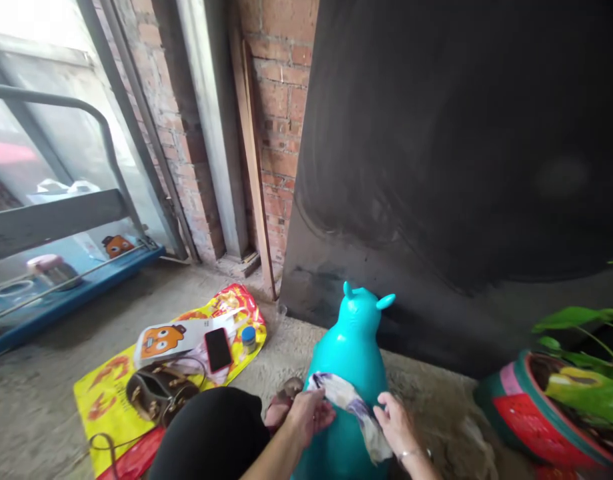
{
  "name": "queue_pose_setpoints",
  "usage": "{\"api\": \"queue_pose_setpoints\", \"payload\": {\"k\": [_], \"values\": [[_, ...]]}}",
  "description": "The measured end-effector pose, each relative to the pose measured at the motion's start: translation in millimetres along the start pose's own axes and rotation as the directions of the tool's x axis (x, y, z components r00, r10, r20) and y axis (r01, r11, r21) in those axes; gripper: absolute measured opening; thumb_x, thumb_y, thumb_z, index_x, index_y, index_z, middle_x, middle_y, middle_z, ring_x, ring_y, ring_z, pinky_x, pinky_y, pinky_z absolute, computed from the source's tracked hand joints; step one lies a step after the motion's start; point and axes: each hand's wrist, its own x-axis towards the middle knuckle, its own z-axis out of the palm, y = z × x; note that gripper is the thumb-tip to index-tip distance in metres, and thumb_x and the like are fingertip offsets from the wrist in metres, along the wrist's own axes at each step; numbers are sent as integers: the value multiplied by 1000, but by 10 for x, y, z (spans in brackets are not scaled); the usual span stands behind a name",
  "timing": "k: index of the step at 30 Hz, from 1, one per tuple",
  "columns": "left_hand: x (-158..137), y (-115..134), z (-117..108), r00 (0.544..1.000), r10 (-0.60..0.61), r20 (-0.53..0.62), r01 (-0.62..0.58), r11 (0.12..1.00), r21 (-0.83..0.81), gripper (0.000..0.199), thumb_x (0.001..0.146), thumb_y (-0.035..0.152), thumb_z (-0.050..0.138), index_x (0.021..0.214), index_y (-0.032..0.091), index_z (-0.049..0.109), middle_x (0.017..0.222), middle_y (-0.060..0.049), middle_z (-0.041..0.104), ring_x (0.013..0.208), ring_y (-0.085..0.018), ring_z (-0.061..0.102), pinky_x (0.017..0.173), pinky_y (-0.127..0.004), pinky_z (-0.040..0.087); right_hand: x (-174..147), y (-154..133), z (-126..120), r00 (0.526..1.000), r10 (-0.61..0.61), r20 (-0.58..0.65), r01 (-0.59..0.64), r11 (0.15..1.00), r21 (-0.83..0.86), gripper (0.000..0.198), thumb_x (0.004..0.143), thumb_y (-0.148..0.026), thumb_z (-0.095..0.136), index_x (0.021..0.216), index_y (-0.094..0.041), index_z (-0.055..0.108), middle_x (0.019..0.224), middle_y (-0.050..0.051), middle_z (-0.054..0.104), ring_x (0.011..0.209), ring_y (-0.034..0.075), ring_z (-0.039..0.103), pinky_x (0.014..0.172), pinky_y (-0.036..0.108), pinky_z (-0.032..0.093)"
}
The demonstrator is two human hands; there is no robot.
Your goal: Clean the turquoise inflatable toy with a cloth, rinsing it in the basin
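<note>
Hands (353, 417), cloth (353, 403), teal toy (353, 350)

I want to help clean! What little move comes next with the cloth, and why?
Probably slide the cloth down the teal bouncy toy: both hands, left and right, hold it against the toy's upper back, with the lower body uncovered.

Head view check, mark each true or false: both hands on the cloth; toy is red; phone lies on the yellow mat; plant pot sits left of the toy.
1. Both the left hand and right hand hold the cloth: true.
2. The toy is red: false, it is teal.
3. The phone lies on the yellow mat: true.
4. The plant pot sits left of the toy: false, it is on the right.
</note>
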Motion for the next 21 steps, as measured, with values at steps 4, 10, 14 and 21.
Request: {"api": "queue_pose_setpoints", "payload": {"k": [4,10,14,21], "values": [[90,-200,-120,986,156,-60,-137,959,250,20,74,33,57,87,22,47,60,4,54,54,-14,59,57,-28,51,-173,72,267,1000,22,-13,-21,998,65,25,82,-36,52,103,-23,57,105,5,61,95,18,62,80,27,46],[34,-282,-6,866,488,110,-428,609,668,26,65,21,58,91,22,58,92,-1,59,80,-18,57,82,-35,48,-376,-147,434,963,-48,-263,69,995,71,34,76,-42,65,102,-25,54,105,6,56,96,25,57,79,37,45],[11,-316,107,824,527,206,-454,398,797,36,64,9,52,97,21,59,107,-5,57,90,-18,56,86,-35,46,-318,-296,489,928,-114,-356,115,993,-16,16,83,-33,57,99,-27,59,100,7,59,91,28,57,74,39,43],[-81,-170,228,772,545,327,-483,170,859,34,72,16,56,105,26,61,111,-3,58,98,-20,57,87,-33,46,-162,-318,416,909,-132,-395,199,971,135,34,97,-35,26,92,-25,58,86,3,66,78,17,64,68,27,45]]}}
